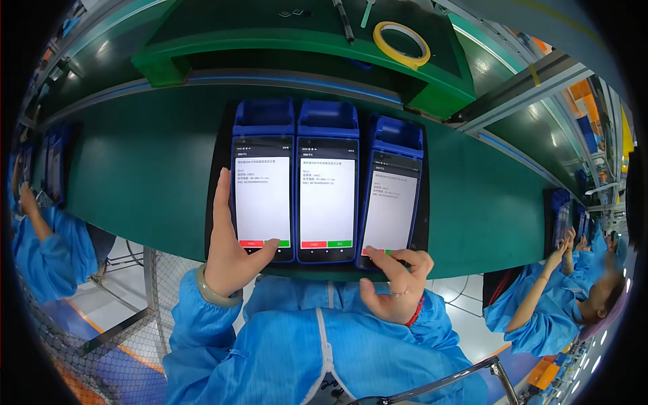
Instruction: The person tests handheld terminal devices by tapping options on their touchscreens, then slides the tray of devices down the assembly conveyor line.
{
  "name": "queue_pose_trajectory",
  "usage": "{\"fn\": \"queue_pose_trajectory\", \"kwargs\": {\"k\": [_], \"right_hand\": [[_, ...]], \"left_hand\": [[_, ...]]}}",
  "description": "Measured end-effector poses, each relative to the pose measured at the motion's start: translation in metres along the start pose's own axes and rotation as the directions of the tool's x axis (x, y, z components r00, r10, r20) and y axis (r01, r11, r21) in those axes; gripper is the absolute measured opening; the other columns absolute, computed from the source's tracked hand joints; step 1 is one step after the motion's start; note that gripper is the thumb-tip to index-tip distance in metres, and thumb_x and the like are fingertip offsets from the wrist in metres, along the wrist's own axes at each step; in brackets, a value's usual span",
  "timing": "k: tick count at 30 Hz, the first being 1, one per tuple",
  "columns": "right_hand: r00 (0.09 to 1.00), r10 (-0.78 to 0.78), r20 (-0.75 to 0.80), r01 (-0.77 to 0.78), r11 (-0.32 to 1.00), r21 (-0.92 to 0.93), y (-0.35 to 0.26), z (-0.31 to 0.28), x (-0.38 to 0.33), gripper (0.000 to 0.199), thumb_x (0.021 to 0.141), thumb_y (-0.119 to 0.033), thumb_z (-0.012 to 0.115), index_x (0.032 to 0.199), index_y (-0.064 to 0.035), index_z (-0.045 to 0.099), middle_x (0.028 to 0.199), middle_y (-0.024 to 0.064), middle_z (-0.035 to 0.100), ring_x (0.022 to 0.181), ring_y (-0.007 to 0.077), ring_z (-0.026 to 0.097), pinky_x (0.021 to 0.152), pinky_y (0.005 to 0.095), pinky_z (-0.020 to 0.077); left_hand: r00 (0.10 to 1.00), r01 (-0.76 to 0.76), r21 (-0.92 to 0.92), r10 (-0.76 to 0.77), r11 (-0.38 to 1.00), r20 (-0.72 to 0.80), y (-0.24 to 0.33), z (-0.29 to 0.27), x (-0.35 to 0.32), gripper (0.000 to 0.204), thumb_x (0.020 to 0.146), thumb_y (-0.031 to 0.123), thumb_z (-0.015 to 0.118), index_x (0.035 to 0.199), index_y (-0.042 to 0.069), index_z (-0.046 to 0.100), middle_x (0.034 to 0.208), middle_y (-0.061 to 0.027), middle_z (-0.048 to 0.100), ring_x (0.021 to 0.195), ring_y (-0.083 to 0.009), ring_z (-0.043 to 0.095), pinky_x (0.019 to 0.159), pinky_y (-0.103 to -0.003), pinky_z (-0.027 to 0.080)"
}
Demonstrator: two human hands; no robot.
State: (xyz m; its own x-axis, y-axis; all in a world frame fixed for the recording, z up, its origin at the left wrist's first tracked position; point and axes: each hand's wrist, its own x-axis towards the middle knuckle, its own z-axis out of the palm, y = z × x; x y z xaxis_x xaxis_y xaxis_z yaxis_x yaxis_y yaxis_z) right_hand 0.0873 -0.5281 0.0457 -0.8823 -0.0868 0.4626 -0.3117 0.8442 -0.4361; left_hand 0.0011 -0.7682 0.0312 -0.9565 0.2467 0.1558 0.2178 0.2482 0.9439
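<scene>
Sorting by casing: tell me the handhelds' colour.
Blue handhelds, clearest in the head view.

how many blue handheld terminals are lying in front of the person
3, side by side on the black mat: left terminal under the left hand, middle terminal, right terminal touched by the right hand.

Green belt (148,182), black tray (217,145), three blue terminals on it.

Belt runs left to right, curving with the lens. Tray sits at its near edge, mid-frame. In the tray, side by side and upright: left terminal (262,179), middle terminal (328,181), right terminal (393,192), the last tilted slightly. All screens lit white, red and green buttons at the bottom. More trays further along the belt, far left (52,165) and far right (559,219). Behind, a green shelf (297,47) carries a yellow tape roll (402,43) and a pen (344,20).
</scene>
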Motion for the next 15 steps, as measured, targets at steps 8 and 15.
{"fn": "queue_pose_trajectory", "kwargs": {"k": [8,15], "right_hand": [[0.994,-0.071,0.082,0.078,0.994,-0.083,-0.012,0.018,0.003,0.046,0.063,-0.020,0.073,0.106,-0.0113,0.060,0.095,-0.0037,0.063,0.086,0.0154,0.051,0.080,0.0330,0.0305],[0.979,0.093,-0.179,-0.111,0.989,-0.097,0.019,-0.013,-0.024,0.032,0.060,-0.007,0.066,0.091,-0.0099,0.066,0.088,-0.0024,0.065,0.078,0.0156,0.048,0.076,0.0311,0.0316]], "left_hand": [[0.998,-0.055,-0.059,0.053,0.997,-0.026,-0.009,0.001,-0.002,0.095,0.063,0.000,0.053,0.141,0.000,0.000,0.139,-0.0267,0.020,0.129,-0.0339,0.028,0.103,-0.041,0.031],[0.997,-0.074,-0.006,0.074,0.997,-0.030,-0.013,-0.002,-0.004,0.091,0.063,-0.002,0.047,0.142,0.003,0.002,0.141,-0.0267,0.018,0.131,-0.0346,0.026,0.104,-0.041,0.029]]}}
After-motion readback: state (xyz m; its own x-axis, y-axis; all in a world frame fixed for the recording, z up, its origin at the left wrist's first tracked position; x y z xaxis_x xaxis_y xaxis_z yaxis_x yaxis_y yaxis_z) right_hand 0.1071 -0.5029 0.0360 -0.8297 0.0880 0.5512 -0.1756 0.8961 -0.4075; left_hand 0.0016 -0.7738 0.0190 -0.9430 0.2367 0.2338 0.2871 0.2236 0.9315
